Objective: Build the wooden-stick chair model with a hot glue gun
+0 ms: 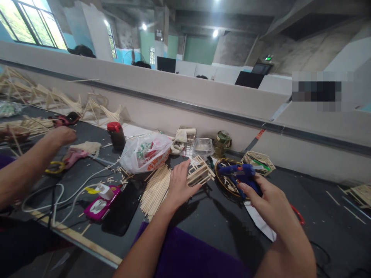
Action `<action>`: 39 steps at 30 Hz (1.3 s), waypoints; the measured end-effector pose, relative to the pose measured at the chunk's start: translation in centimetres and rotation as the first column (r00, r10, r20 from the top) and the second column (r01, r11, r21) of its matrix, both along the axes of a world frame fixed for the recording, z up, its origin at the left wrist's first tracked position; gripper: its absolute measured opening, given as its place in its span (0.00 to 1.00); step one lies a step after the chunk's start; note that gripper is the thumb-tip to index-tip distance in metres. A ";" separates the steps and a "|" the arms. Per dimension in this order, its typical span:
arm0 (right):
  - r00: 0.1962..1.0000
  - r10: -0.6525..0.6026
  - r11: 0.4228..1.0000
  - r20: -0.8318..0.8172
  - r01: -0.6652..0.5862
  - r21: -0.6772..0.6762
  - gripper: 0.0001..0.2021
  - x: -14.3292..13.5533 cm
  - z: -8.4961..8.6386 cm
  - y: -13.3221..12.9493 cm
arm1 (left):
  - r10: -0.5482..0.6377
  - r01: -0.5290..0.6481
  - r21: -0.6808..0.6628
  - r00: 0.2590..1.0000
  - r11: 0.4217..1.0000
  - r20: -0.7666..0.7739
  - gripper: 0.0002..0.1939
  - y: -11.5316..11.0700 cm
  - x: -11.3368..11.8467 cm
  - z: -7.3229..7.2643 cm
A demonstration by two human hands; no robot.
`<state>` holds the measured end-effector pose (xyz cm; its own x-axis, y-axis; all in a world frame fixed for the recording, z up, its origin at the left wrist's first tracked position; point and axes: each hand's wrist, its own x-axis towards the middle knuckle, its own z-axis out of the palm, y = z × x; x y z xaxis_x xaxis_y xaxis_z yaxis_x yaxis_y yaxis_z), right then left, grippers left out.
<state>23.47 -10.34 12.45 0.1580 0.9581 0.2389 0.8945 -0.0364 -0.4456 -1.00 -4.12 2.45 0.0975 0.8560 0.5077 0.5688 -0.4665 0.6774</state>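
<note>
My left hand (182,184) grips the left side of a small wooden stick frame (201,173), with the thumb along its near edge and the fingers at its far side. In my right hand (265,193) is a blue hot glue gun (242,172), its nozzle end pointing left toward the frame but apart from it. A loose bundle of thin wooden sticks (155,193) lies beside my left hand. Under the glue gun stands a round basket (222,185) with short stick pieces in it.
A plastic bag (146,152), a red-lidded bottle (115,135), a magenta power strip (101,204) with cables and a black phone (123,212) lie to the left. Another person's arm (34,162) reaches in there. Behind stand a jar (222,143) and a hexagonal wooden piece (259,162).
</note>
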 end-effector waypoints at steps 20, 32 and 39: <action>1.000 0.001 0.990 0.000 -0.001 0.138 0.24 -0.1 0.4 -0.3 | 0.379 0.675 -0.346 0.105 0.652 0.919 0.21 1.3 -0.3 -0.7; 1.000 -0.004 0.992 0.011 0.003 0.128 0.23 -0.1 0.8 -0.5 | 0.479 0.799 -0.251 -0.053 0.546 0.876 0.29 1.6 -0.6 -1.0; 1.000 0.008 0.987 0.009 -0.009 0.159 0.23 -0.2 0.9 -0.5 | 0.471 0.830 -0.199 -0.084 0.520 0.878 0.33 1.3 -0.2 -0.8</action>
<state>23.27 -10.85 13.31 0.1475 0.9090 0.3898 0.8984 0.0417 -0.4373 -1.19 -2.78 1.68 0.4231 0.8529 -0.3059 -0.8084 0.5078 0.2977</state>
